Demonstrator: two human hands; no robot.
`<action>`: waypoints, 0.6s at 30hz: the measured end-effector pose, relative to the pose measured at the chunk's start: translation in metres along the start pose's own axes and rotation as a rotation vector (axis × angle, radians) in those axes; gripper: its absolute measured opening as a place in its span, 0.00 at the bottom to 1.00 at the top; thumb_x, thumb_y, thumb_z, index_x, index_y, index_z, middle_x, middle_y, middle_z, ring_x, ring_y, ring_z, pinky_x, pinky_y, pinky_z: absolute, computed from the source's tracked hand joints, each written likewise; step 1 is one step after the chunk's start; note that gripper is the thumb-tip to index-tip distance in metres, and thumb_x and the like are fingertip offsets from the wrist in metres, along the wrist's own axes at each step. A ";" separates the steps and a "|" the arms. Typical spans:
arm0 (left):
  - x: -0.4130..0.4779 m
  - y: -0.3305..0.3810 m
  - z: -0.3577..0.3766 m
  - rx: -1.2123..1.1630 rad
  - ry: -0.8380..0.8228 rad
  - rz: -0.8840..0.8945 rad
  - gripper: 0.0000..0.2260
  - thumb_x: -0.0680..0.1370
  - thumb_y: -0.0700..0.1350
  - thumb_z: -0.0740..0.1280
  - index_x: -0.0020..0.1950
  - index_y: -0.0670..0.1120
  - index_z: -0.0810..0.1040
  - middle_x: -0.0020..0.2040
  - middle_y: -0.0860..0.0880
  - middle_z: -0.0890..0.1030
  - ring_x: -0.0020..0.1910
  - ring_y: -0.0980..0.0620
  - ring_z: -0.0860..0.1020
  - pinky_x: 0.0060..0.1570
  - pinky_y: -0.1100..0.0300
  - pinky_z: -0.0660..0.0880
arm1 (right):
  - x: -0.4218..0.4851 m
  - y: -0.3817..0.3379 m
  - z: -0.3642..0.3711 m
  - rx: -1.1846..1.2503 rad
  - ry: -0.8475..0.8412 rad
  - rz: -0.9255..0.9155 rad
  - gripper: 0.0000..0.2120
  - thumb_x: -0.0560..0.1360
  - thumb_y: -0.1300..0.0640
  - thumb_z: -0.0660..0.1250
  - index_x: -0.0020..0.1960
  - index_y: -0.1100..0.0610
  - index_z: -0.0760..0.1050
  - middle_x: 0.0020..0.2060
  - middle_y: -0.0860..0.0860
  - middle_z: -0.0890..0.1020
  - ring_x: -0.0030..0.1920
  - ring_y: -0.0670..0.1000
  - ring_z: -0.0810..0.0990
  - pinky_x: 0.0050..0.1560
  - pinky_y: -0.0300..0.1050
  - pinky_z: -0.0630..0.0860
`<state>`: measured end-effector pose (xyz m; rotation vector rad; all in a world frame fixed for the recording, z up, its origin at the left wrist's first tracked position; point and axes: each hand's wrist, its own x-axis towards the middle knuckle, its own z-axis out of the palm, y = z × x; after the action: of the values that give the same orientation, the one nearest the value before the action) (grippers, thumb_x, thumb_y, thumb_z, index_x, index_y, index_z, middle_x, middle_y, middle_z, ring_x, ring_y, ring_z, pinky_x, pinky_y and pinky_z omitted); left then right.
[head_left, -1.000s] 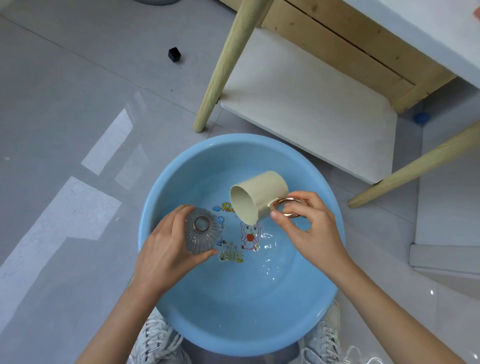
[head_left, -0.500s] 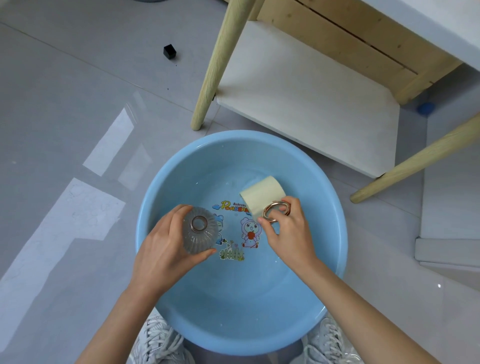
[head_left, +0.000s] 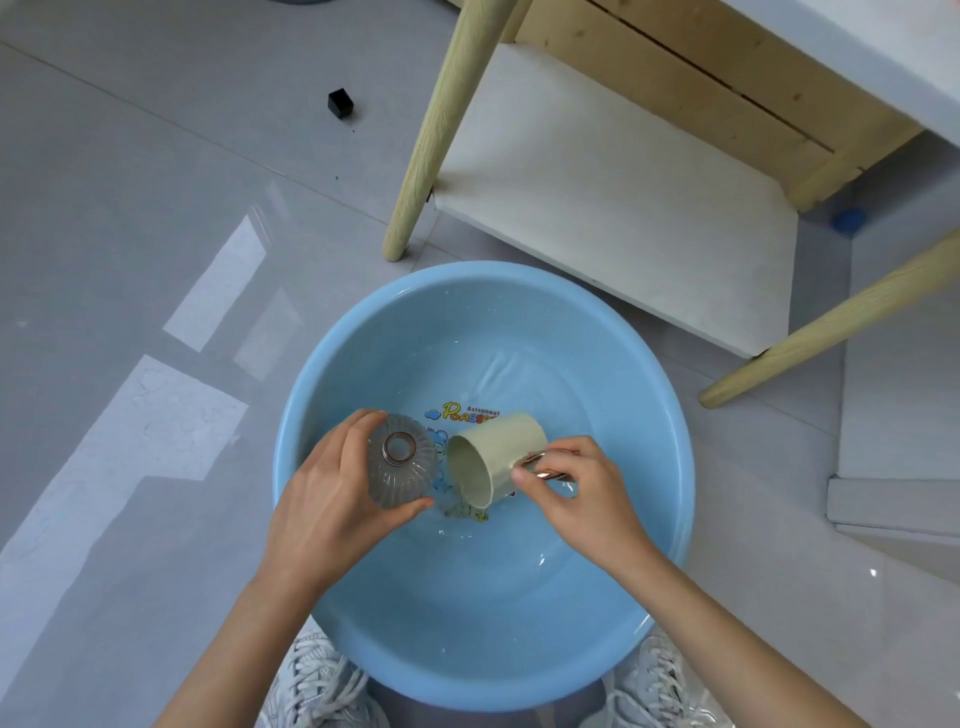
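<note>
**Mug and jar over basin**

Round blue plastic basin (head_left: 519, 649) holds shallow water. Left hand (head_left: 332, 499) grips ribbed clear glass jar (head_left: 400, 467), metal-ringed mouth up. Right hand (head_left: 582, 493) pinches tilted cream mug (head_left: 498, 447) by gold handle (head_left: 543, 464), above basin centre

The cream cup (head_left: 501, 453) partly hides the cartoon print (head_left: 469, 410).

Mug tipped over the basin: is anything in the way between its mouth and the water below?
Nothing visible. The right hand holds the mug by its handle, mouth tilted down over the basin's water; the jar in the left hand is beside it, not beneath.
</note>
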<state>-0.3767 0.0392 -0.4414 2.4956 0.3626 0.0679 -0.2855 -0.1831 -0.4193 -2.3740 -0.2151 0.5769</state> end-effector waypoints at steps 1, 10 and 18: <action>0.000 0.000 0.000 0.001 0.000 -0.002 0.40 0.57 0.57 0.80 0.63 0.47 0.69 0.61 0.49 0.77 0.56 0.47 0.76 0.47 0.55 0.77 | 0.000 -0.002 -0.006 0.056 0.011 0.039 0.13 0.71 0.55 0.74 0.31 0.43 0.76 0.40 0.45 0.77 0.46 0.45 0.79 0.49 0.33 0.73; -0.001 0.000 0.000 0.007 0.010 -0.005 0.40 0.56 0.57 0.81 0.63 0.45 0.71 0.60 0.48 0.78 0.55 0.49 0.75 0.46 0.54 0.77 | -0.011 -0.024 -0.055 0.531 0.004 0.307 0.20 0.68 0.45 0.72 0.29 0.60 0.76 0.31 0.53 0.75 0.41 0.52 0.76 0.58 0.56 0.77; 0.000 0.001 -0.001 -0.011 0.014 0.004 0.39 0.57 0.59 0.80 0.63 0.47 0.70 0.61 0.50 0.77 0.56 0.54 0.70 0.45 0.55 0.77 | -0.021 -0.044 -0.063 0.889 -0.139 0.357 0.28 0.50 0.36 0.80 0.29 0.58 0.76 0.39 0.56 0.78 0.46 0.54 0.83 0.53 0.43 0.80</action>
<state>-0.3764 0.0391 -0.4398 2.4859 0.3623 0.0885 -0.2755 -0.1920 -0.3407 -1.5059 0.3539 0.7966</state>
